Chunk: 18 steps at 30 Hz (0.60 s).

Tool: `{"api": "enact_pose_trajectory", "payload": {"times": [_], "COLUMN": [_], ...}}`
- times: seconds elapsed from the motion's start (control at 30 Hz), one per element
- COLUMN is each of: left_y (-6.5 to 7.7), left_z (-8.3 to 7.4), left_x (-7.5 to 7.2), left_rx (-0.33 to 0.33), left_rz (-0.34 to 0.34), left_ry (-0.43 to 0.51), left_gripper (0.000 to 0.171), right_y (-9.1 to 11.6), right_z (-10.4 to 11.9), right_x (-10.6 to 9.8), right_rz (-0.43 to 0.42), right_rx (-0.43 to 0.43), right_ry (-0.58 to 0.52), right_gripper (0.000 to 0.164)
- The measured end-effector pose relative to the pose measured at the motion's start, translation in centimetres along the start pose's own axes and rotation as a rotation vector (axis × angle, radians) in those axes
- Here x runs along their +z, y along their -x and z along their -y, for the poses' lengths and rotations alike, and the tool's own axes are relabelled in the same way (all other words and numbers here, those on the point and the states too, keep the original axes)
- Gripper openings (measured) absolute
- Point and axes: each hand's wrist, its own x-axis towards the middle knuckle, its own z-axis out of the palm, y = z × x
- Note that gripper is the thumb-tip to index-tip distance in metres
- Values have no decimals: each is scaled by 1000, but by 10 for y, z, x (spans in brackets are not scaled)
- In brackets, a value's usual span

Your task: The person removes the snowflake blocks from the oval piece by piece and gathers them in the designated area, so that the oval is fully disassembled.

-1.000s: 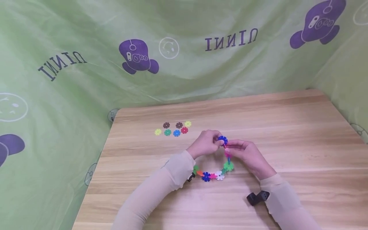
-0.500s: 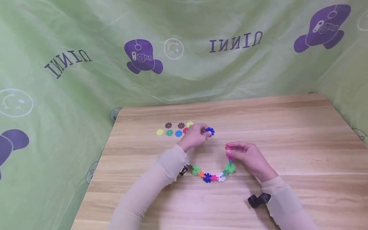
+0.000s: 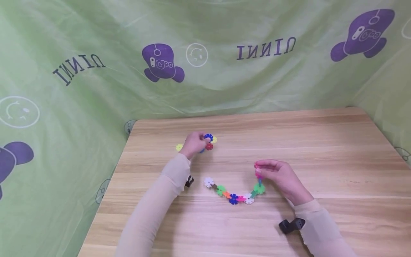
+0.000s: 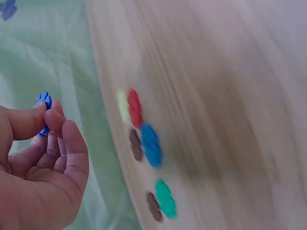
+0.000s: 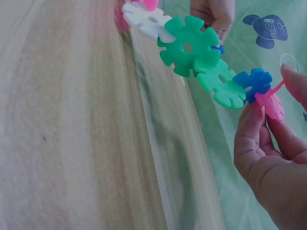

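Compared with a second ago, carries the dark blue disc (image 3: 209, 137) off the end of the chain (image 3: 233, 199) and left over to the loose discs (image 4: 151, 145), while barely shifting the right hand (image 3: 284, 178). OK, left to right: starts at a yellow disc (image 3: 179, 146) on the tabletop (image 3: 305, 142), just left of the left hand (image 3: 193, 144). Pinches the dark blue disc there between thumb and fingers (image 4: 56, 123), near a red disc (image 3: 209, 147); can't tell how high up. Further right, has the chain strung from a white disc (image 3: 208, 182), bowing nearer, then up to pink pieces (image 5: 270, 106) clamped in the right fingers. Looks like a taking-off or swapping step, hard to say which. Probably calls next for setting the dark blue disc down and letting go, without tugging the chain.
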Motion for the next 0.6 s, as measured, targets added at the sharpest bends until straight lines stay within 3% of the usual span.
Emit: {"api": "enact_pose_trajectory", "payload": {"times": [0.13, 0.27, 0.4, 0.5, 0.6], "left_y": [1, 6, 10, 13, 16], "left_z": [18, 36, 51, 57, 61], "left_x": [-6, -13, -21, -26, -28], "left_rx": [0, 12, 1, -27, -44], "left_rz": [-23, -45, 1, 36, 15], "left_ry": [-21, -174, -295, -318, -344], "left_gripper": [10, 14, 16, 28, 37], "right_y": [-1, -1, -3, -4, -6], "right_z": [-2, -3, -1, -2, -3], "right_x": [0, -3, -7, -7, -4], "right_rz": [1, 2, -2, -1, 5], "right_rx": [20, 16, 3, 4, 7], "right_ry": [15, 51, 60, 41, 24], "right_gripper": [57, 56, 54, 53, 53]}}
